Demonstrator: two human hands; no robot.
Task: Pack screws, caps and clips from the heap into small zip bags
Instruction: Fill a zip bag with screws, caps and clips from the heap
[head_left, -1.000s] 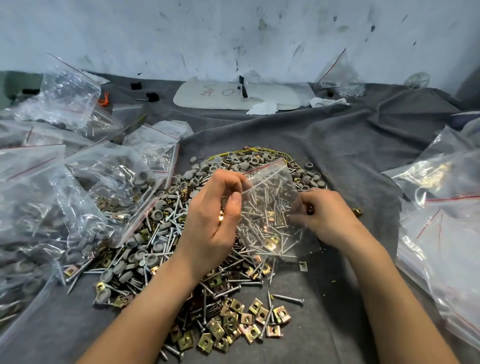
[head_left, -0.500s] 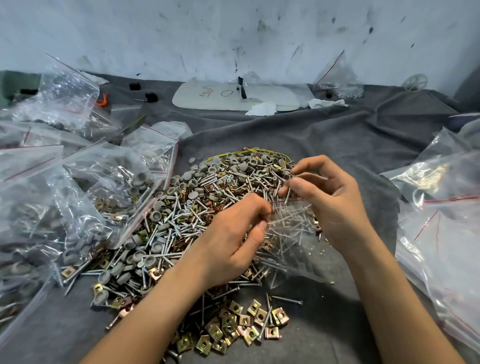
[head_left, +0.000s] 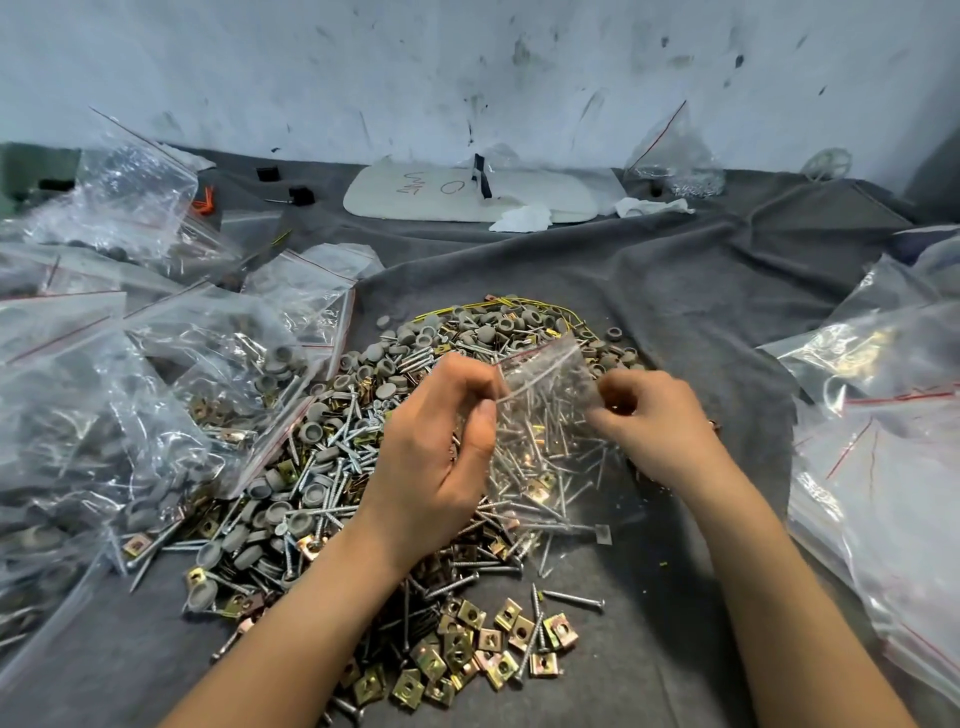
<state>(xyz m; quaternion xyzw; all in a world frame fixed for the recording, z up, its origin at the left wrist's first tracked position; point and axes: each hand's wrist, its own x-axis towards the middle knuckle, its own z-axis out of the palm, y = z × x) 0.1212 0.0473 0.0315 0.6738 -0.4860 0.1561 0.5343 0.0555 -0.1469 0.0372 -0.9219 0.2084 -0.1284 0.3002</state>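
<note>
Above the heap of silver screws, grey round caps and brass square clips (head_left: 395, 467), a small clear zip bag (head_left: 545, 415) holding screws is upright; the left hand (head_left: 436, 447) pinches its left edge between thumb and curled fingers; the right hand (head_left: 649, 421) grips its right edge, fingers curled; grey cloth (head_left: 701, 312) lies beneath.

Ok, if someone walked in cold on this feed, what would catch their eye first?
The big heap of screws, grey caps and brass clips in the middle. Above it the left hand and right hand pinch a small clear bag holding screws. Filled bags crowd the left side.
</note>
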